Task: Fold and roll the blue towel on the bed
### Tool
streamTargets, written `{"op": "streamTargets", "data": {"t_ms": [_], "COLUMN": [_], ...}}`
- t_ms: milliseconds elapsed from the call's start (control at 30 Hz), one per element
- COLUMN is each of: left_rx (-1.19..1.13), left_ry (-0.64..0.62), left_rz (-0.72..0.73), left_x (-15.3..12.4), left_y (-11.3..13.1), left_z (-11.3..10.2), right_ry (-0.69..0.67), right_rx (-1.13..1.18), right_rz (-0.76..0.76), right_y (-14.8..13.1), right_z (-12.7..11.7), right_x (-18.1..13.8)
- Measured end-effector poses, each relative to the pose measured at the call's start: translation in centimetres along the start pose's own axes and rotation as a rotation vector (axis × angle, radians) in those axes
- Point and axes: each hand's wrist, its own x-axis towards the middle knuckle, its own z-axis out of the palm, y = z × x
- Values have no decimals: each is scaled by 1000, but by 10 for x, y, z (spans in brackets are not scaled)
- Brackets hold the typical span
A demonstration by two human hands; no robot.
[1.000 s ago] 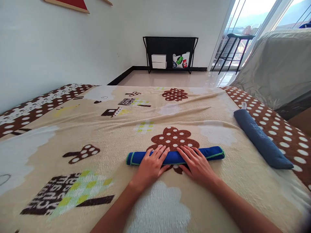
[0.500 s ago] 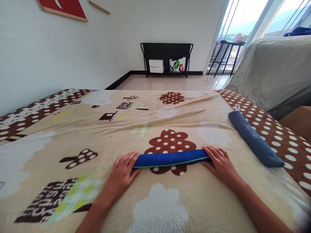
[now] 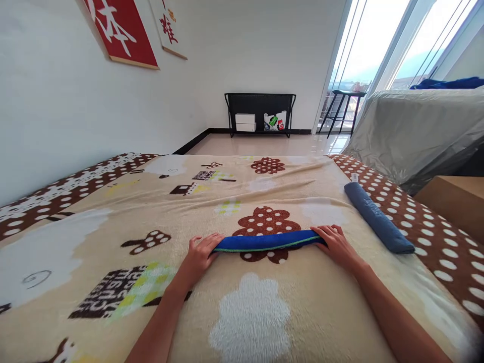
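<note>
A bright blue rolled towel (image 3: 266, 242) with a green edge lies crosswise on the patterned blanket (image 3: 325, 297), over a brown dotted flower print. My left hand (image 3: 202, 254) is closed around its left end, thumb on the near side and fingers over the top. At the other end my right hand (image 3: 336, 244) grips the roll in the same way, so both tips are covered. To the right rests a second rolled towel (image 3: 378, 217), grey-blue with a small white tag at its far end, touched by neither hand.
Brown dotted borders edge the blanket on both sides. Beyond the bed a black rack (image 3: 260, 108) holds white boxes (image 3: 245, 122). A cardboard box (image 3: 454, 201) and a plastic-covered piece of furniture (image 3: 416, 126) stand on the right; a stool (image 3: 342, 108) is by the window.
The view has tilted upward, bringing more of the wall hangings into sight. Both hands stay on the ends of the blue roll, which keeps its place on the flower print.
</note>
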Motion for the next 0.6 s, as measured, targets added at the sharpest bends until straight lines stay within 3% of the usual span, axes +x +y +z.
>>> {"op": "streamTargets", "data": {"t_ms": [100, 167, 233, 333, 467, 533, 600], "left_rx": [-16, -35, -67, -142, -264, -330, -398], "left_ry": [24, 40, 50, 48, 39, 12, -39], "left_rz": [-12, -23, -25, -17, -25, -17, 17], "left_x": [-2, -3, -4, -3, -2, -4, -9], "left_y": [12, 26, 44, 77, 129, 158, 186], "left_z": [-5, -7, -7, -2, 8, 13, 17], "right_ry": [-5, -18, -30, -37, -35, -19, -16], "right_rx": [14, 22, 21, 5, -25, -37, -54], "right_rz": [-21, -42, -63, -94, -169, -197, -257], "right_y": [-4, -1, 4, 1, -53, -92, -129], "right_z": [-25, -55, -98, -185, -302, -345, -372], "right_x": [3, 11, 26, 57, 96, 109, 116]}}
